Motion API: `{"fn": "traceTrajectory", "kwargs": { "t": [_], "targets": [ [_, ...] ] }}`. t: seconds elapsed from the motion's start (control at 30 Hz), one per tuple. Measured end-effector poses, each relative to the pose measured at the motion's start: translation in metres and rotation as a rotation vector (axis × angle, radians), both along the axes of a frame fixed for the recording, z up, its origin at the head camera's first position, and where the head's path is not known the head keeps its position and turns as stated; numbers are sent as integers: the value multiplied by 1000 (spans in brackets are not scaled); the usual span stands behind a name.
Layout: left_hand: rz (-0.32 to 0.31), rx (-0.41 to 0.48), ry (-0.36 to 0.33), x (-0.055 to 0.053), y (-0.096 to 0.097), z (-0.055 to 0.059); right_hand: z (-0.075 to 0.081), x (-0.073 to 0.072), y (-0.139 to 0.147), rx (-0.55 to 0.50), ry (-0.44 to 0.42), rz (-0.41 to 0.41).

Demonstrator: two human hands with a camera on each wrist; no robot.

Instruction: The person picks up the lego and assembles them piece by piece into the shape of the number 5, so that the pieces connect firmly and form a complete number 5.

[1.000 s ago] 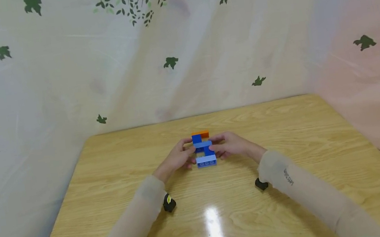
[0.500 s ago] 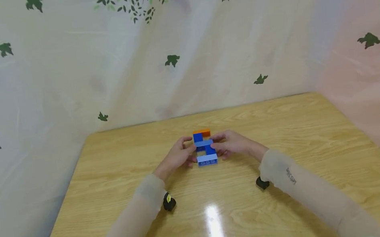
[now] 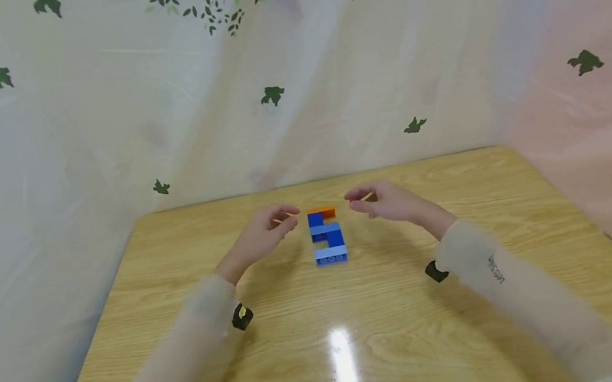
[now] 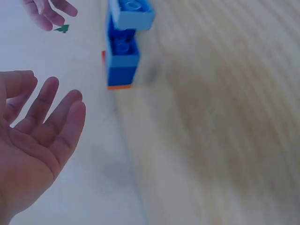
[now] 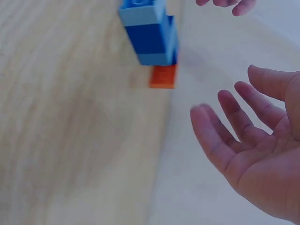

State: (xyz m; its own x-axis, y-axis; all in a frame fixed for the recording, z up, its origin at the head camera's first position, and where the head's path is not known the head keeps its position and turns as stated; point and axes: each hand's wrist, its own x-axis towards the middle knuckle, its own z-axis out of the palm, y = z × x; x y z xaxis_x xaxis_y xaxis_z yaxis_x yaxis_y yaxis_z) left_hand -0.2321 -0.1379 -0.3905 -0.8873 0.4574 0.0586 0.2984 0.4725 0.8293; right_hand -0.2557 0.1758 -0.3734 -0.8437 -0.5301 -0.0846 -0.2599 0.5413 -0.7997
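Observation:
A toy-brick build point(image 3: 326, 230) of dark and light blue bricks with an orange brick point(image 3: 328, 212) at its far end lies on the table, its outline stepping from side to side. To its left my left hand point(image 3: 261, 231) is raised, fingers loosely bent and holding nothing. On the other side my right hand point(image 3: 389, 201) hovers above the wood, also holding nothing. The left wrist view shows a gap between the relaxed fingers point(image 4: 65, 122) and the blue bricks point(image 4: 123, 51). In the right wrist view, the orange brick point(image 5: 163, 76) sits apart from the spread fingers point(image 5: 211, 136).
The wooden table point(image 3: 334, 304) runs back to a pale curtain point(image 3: 202, 121) printed with leaves and green birds. A small black device point(image 3: 242, 316) is on the left wrist, another black device point(image 3: 437, 271) on the right. A light glare crosses the front wood.
Both hands have let go of the brick build, moving apart and upward from its sides. The build stays where it was on the table.

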Motion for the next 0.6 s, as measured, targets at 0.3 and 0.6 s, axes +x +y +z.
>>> {"fn": "traceTrajectory", "kwargs": {
  "t": [0.3, 0.6],
  "targets": [
    [-15, -196, 362, 18, -22, 49, 40, 14, 20, 224, 488, 7],
    [160, -401, 704, 21, -70, 54, 45, 13, 60, 466, 668, -140]
  ]
}}
